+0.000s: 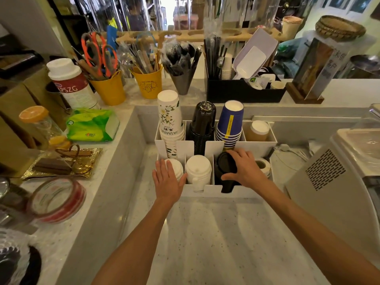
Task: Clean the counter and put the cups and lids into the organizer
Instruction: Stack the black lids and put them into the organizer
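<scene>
A white organizer [207, 192] stands on the grey counter [205, 239]. Its back row holds a stack of white jasmine-print cups [169, 124], a stack of black cups [201, 125], a stack of blue cups [229, 125] and a brown cup stack [258, 131]. The front row holds two stacks of white lids [198, 170] and a stack of black lids [225, 169]. My left hand [167, 181] lies flat, fingers apart, against the organizer's front left corner and the leftmost white lids [175, 166]. My right hand [244, 167] grips the black lids from above.
A grey machine [329, 182] stands close on the right. A raised ledge on the left carries a green tissue pack [92, 125], tape rolls [57, 199] and a gold tray [61, 163]. Yellow utensil buckets [111, 89] and a black caddy [244, 92] line the back shelf.
</scene>
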Available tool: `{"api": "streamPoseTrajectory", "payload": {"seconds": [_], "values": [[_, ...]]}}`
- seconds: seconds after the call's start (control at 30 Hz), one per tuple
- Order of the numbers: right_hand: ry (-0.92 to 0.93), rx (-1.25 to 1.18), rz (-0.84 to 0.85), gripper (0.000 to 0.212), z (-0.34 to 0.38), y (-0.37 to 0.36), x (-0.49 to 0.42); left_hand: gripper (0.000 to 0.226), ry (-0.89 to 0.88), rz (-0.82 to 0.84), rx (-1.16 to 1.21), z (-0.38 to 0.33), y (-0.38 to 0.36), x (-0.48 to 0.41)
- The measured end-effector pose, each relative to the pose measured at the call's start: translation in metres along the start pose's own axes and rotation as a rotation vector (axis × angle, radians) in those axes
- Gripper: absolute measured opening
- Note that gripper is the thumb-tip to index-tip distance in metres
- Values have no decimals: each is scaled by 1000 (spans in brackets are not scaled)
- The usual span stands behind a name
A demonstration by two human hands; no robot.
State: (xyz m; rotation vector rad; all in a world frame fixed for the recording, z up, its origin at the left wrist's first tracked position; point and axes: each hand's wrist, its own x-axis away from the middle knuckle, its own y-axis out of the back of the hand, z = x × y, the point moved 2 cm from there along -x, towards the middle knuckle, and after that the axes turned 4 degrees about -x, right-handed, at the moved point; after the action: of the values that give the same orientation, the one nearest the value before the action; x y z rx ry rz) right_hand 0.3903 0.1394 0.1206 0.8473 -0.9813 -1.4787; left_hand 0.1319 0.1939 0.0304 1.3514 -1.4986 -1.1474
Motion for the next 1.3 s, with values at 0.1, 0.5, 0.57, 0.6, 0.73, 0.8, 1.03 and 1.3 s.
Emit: {"api": "streamPoseTrajectory", "payload": {"seconds": [0.1, 0.5, 0.57, 0.6, 0.73, 0.8, 1.03, 1.3], "values": [[49, 39, 48, 95, -1, 2, 1, 89, -2, -10, -1, -1, 2, 1], [-21, -326, -243, 60, -21, 9, 31, 73, -47, 72, 308, 12, 36, -6], [-152, -455, -443, 47, -36, 11, 41, 62, 15, -48, 464, 19, 42, 0], [-249, -533, -501, 45, -45, 11, 44, 59, 78, -66, 516, 23, 42, 2], [-551, -775, -417, 48, -78, -2, 48, 54, 252, 87, 789, 31, 33, 6], [-571, -877, -358, 46, -89, -10, 48, 44, 291, 117, 855, 33, 29, 5], [-624, -1052, -377, 38, -114, -23, 43, 37, 369, 164, 909, 44, 30, -8], [-583, -1055, -425, 37, -124, -33, 47, 38, 348, 145, 919, 43, 29, -5]]}}
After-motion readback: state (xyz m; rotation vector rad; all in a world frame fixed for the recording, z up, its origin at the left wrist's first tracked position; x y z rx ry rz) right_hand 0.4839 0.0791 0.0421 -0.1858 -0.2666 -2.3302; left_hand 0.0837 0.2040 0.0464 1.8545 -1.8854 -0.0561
